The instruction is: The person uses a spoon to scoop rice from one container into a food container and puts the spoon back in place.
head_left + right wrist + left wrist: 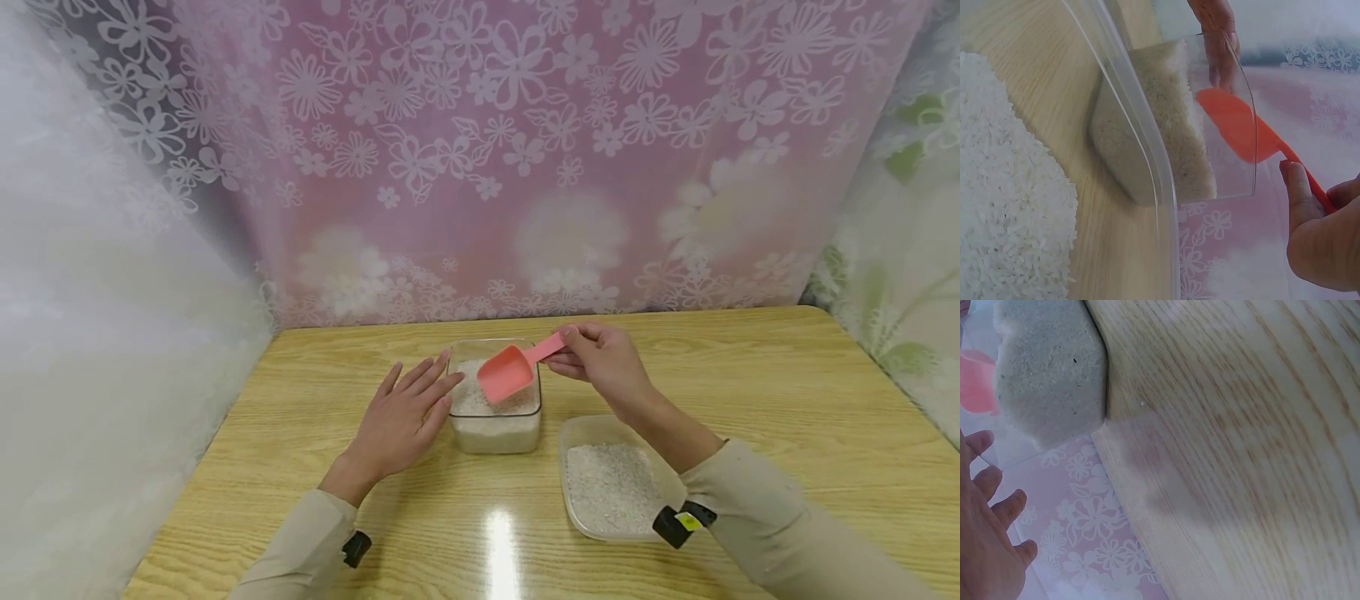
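My right hand (609, 367) pinches the handle of a coral-pink scoop (506, 374) between thumb and fingers. The scoop's bowl is tilted inside the top of a clear square container (495, 437), over the rice in it; in the right wrist view the scoop (1235, 128) looks empty. My left hand (401, 423) is spread at the container's left side, with fingertips at its rim; whether they press on it I cannot tell. In the left wrist view that hand (988, 531) has its fingers apart. Below my right forearm sits a wider translucent tub (567, 500) holding white rice (611, 483).
Everything stands on a wood-grain table (337, 375). A pink flowered curtain (465, 167) hangs behind its far edge, with pale sheets on the left and right. My right forearm crosses above the tub's right side and hides part of it.
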Demonstrator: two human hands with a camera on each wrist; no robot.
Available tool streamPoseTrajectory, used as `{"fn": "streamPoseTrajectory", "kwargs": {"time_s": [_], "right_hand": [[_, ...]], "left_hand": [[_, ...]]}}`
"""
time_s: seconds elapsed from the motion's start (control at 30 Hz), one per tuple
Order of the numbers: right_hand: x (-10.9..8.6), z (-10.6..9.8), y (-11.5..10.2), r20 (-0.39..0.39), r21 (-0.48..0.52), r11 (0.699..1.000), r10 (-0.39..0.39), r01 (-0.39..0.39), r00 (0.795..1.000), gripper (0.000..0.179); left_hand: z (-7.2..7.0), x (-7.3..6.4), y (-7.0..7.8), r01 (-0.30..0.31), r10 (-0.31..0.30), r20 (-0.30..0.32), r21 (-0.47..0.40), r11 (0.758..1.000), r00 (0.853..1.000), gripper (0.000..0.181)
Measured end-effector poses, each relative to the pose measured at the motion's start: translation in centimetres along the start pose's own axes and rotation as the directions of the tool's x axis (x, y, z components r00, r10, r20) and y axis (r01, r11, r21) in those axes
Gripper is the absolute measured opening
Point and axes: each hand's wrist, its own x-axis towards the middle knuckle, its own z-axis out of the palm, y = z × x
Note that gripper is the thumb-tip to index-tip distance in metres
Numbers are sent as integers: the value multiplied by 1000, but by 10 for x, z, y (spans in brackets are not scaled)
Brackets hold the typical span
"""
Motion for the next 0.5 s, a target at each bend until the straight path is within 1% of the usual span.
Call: {"fn": "streamPoseTrajectory", "kwargs": {"time_s": [0.33,0.5], "right_hand": [[0,8,5,-12,-9,1000,17,-17,1000,35],[2,11,5,1,-18,1000,23,-23,1000,35]], "left_hand": [[1,0,0,11,-11,6,0,1000,1000,46],[1,0,0,11,-11,1,-2,1000,1000,47]]}}
